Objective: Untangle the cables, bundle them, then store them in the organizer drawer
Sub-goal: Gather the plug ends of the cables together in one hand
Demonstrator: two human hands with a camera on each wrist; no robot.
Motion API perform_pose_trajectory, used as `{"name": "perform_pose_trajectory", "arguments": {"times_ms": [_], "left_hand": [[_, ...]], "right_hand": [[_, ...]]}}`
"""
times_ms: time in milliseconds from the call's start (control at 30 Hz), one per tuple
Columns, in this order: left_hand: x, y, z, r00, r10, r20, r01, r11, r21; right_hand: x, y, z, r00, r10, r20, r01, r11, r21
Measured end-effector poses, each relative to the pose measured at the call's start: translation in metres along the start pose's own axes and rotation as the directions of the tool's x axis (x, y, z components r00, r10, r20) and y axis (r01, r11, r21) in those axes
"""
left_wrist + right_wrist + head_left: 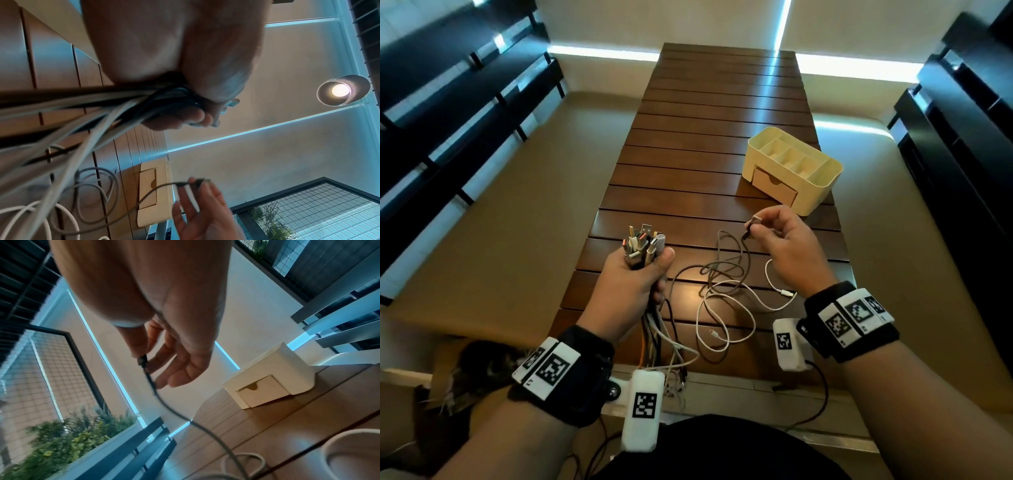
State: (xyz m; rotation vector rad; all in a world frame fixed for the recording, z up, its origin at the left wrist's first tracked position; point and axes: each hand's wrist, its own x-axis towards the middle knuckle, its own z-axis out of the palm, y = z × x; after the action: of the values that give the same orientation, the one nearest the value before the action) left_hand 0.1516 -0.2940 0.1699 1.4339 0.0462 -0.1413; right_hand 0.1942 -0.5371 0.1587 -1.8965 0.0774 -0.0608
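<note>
My left hand [635, 274] grips a bundle of several cables [642, 245], plug ends sticking up above the fist and cords hanging down off the near table edge. The left wrist view shows the cords [102, 104] running out from under the curled fingers. My right hand [779, 236] pinches the plug of a dark grey cable [751, 224] between thumb and forefinger, lifted above the table; the other fingers are loosely spread [176, 369]. That cable [174, 412] trails down to a loose tangle with a white cable [726, 308] on the table. The cream organizer [792, 168] stands far right, its drawer [775, 185] closed.
The slatted brown wooden table [709, 137] stretches away from me. Dark slatted benches flank it left [465, 113] and right [962, 137]. A lit ceiling lamp [341, 91] shows in the left wrist view, and a planter with greenery [68, 439] in the right wrist view.
</note>
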Motion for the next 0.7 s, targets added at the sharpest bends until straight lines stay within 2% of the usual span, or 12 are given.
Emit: {"name": "perform_pose_trajectory", "arguments": {"times_ms": [100,200,333,533,700], "left_hand": [[0.0,0.0,-0.005,1.0,0.021,0.012,-0.021,1.0,-0.003],[0.001,-0.002,-0.009,0.998,0.066,0.002,-0.066,0.997,0.038],[0.002,-0.003,-0.015,0.986,0.164,0.022,-0.166,0.977,0.133],[0.0,0.0,-0.018,0.978,0.191,0.087,-0.199,0.975,0.1],[-0.001,0.001,-0.025,0.977,0.194,0.088,-0.202,0.975,0.093]], "right_hand": [[-0.013,-0.028,0.013,0.989,-0.054,0.138,0.036,0.991,0.131],[-0.029,-0.05,0.032,0.965,-0.093,0.245,0.068,0.992,0.109],[-0.044,-0.063,0.055,0.966,-0.131,0.224,0.109,0.988,0.108],[-0.051,-0.076,0.076,0.979,-0.14,0.147,0.119,0.983,0.139],[-0.051,-0.081,0.084,0.977,-0.136,0.164,0.116,0.985,0.125]]}}
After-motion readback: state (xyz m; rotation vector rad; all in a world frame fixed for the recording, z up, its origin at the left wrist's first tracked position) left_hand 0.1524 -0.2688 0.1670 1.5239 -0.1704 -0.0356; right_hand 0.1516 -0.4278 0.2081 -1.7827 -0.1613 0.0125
